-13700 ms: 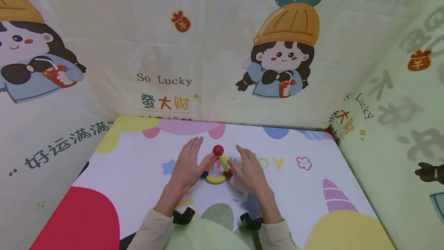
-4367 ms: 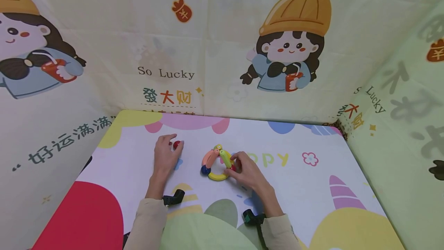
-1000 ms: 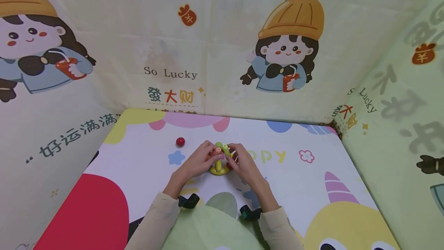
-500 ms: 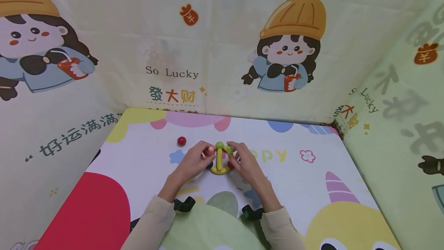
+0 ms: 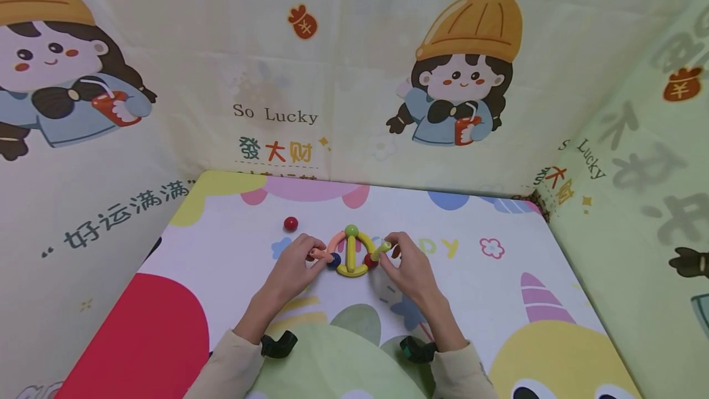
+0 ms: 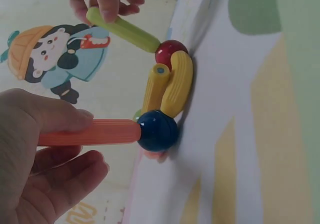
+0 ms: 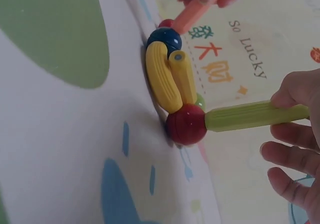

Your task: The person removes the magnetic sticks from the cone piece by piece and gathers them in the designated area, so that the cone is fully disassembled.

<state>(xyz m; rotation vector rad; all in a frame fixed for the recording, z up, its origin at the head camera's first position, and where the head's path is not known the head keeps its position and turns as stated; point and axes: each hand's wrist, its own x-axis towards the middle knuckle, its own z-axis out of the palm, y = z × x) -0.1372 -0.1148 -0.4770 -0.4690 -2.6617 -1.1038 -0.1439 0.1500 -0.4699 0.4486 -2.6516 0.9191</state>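
A toy of magnetic rods and balls lies on the table. Its ring joins a blue ball (image 6: 157, 130), a red ball (image 7: 186, 124) and a green ball (image 5: 351, 231) by curved rods, one salmon (image 5: 335, 241) and two yellow, including a front yellow curved rod (image 6: 179, 84). Across the ring leans a straight yellow rod (image 5: 351, 254). My left hand (image 5: 296, 266) pinches a straight salmon rod (image 6: 100, 132), its tip on the blue ball. Between thumb and fingers, my right hand (image 5: 412, 270) holds a light green rod (image 7: 250, 115) that meets the red ball.
A loose red ball (image 5: 290, 224) sits behind and left of the ring. The printed tabletop (image 5: 232, 233) ends at a cartoon-patterned cloth wall (image 5: 354, 79) at the back, with more cloth on both sides.
Earlier, the left hand set the red ball from the top aside. Over the last second both hands have moved apart, tilting the salmon and green rods outward from the middle.
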